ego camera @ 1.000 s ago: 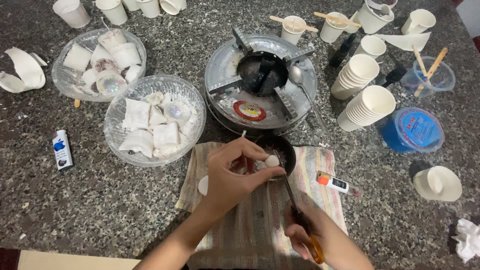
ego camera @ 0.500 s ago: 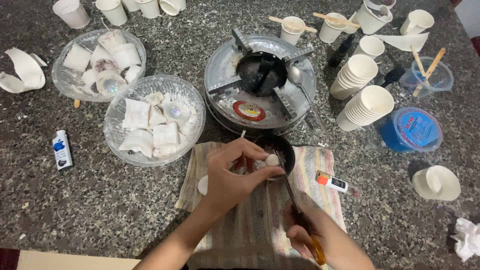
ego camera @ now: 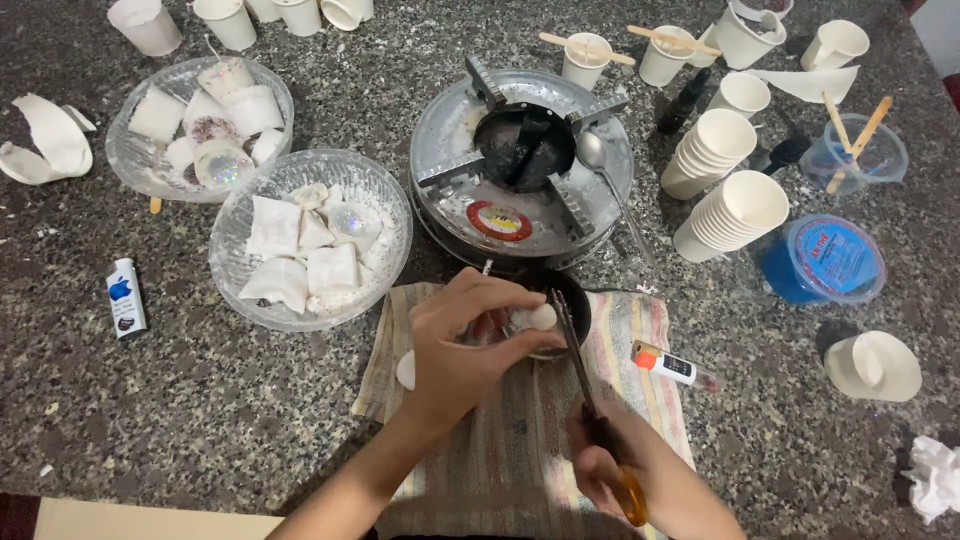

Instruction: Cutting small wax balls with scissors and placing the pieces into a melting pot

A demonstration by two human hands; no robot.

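Observation:
My left hand (ego camera: 465,345) hovers over a small dark pot (ego camera: 570,310) on a striped cloth (ego camera: 520,440) and pinches a small white wax piece (ego camera: 541,317) at the pot's mouth. My right hand (ego camera: 610,470) grips scissors with orange handles (ego camera: 630,495); their dark blades (ego camera: 572,345) reach up to the white piece. Another small white piece (ego camera: 405,370) lies on the cloth by my left wrist. What is inside the pot is mostly hidden by my fingers.
A round metal stove (ego camera: 520,170) with a spoon (ego camera: 600,165) sits behind the pot. Two glass bowls (ego camera: 310,240) (ego camera: 195,125) hold white wax pieces. Stacked paper cups (ego camera: 725,210), a blue lidded tub (ego camera: 825,260), a lighter (ego camera: 125,297) and a glue stick (ego camera: 670,365) lie around.
Both hands stay almost still at the pot; the scissor blades remain at the white piece.

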